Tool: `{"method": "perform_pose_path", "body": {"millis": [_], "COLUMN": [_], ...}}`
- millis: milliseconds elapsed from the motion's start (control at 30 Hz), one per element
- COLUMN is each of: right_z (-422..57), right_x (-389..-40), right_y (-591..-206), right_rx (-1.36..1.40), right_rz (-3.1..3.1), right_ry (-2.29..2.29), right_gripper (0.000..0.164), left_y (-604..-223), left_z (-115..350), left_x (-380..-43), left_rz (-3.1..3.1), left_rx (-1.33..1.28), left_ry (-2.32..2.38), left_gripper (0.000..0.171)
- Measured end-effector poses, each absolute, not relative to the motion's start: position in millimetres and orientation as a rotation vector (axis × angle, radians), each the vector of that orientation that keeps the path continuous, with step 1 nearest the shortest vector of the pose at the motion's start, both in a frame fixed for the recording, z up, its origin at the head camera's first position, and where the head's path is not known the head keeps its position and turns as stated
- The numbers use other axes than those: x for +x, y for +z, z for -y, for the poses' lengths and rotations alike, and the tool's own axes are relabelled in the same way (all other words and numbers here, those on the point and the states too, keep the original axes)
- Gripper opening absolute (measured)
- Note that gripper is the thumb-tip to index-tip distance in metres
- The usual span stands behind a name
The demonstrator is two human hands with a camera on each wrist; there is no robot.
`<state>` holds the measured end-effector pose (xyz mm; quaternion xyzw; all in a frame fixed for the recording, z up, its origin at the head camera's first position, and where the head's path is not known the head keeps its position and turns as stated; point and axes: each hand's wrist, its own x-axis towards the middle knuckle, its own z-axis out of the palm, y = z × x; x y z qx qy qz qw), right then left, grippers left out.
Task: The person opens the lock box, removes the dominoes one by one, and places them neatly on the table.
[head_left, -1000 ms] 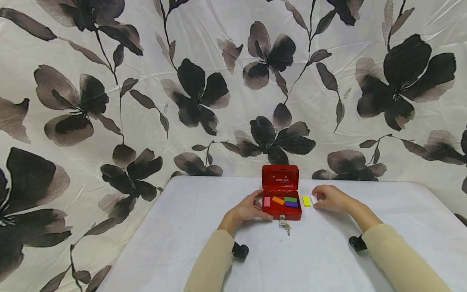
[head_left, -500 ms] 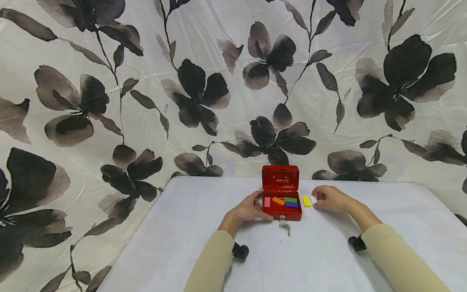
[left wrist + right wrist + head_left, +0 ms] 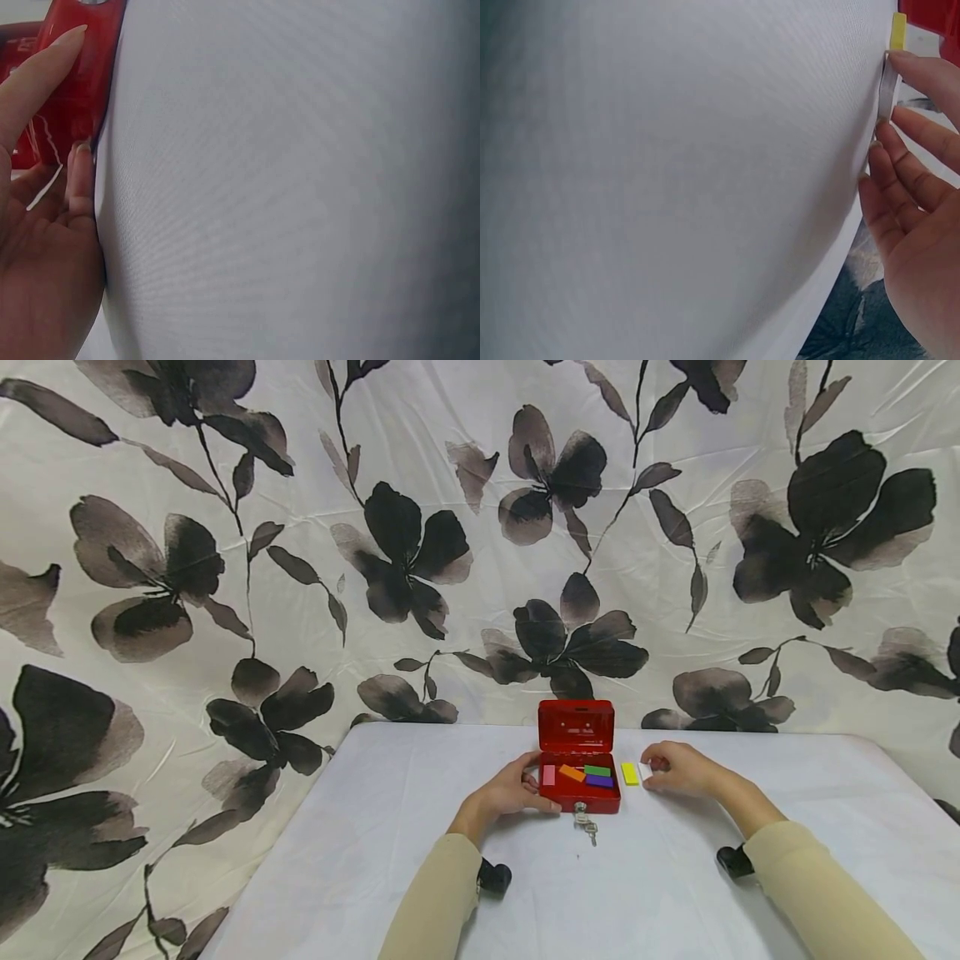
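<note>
A small red cash box stands on the table with its lid raised. My left hand holds its near left corner, thumb along the front wall and fingers at the side. Inside lie a pink block, an orange block, a green block and a purple block. To the right of the box, my right hand pinches a white block between thumb and fingers, low at the tabletop. Between box and hand lies a yellow block.
Keys hang from the lock at the box's front. White cloth covers the table. Behind its back edge hangs a floral curtain. A dark wrist camera sits at the left cuff, another camera at the right.
</note>
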<state>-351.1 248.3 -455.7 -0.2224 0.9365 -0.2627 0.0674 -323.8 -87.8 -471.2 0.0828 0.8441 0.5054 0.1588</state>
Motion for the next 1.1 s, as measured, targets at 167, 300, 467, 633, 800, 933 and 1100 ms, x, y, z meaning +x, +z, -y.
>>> {"method": "perform_pose_path", "body": {"millis": [167, 300, 467, 633, 800, 933, 1100], "right_z": [-248, -249, -252, -254, -256, -257, -257], "right_x": [-348, -344, -339, -333, -328, -325, -321], "right_y": [-452, -448, -445, -441, -437, -434, -428], "right_rx": [-0.685, -0.729, -0.764, -0.782, -0.796, -0.802, -0.825], "right_rz": [-2.82, -2.818, -2.811, -2.824, -2.853, -2.878, -2.889], "right_ry": [-0.794, -0.804, -0.807, -0.796, -0.793, -0.779, -0.784], "right_gripper": [0.043, 0.05, 0.054, 0.056, 0.056, 0.056, 0.055], "left_y": [-469, -468, -467, -467, -467, -467, -468], "left_z": [88, 88, 88, 88, 87, 87, 88], "left_x": [-323, -323, -323, -322, -321, -321, -321], "left_rz": [-2.403, -2.39, -2.386, -2.393, -2.391, -2.399, -2.405], "left_rx": [0.244, 0.26, 0.256, 0.253, 0.249, 0.248, 0.257], "left_ry": [1.455, 1.471, 1.477, 1.473, 1.474, 1.468, 1.465], "left_gripper": [0.099, 0.096, 0.095, 0.095, 0.095, 0.096, 0.097]}}
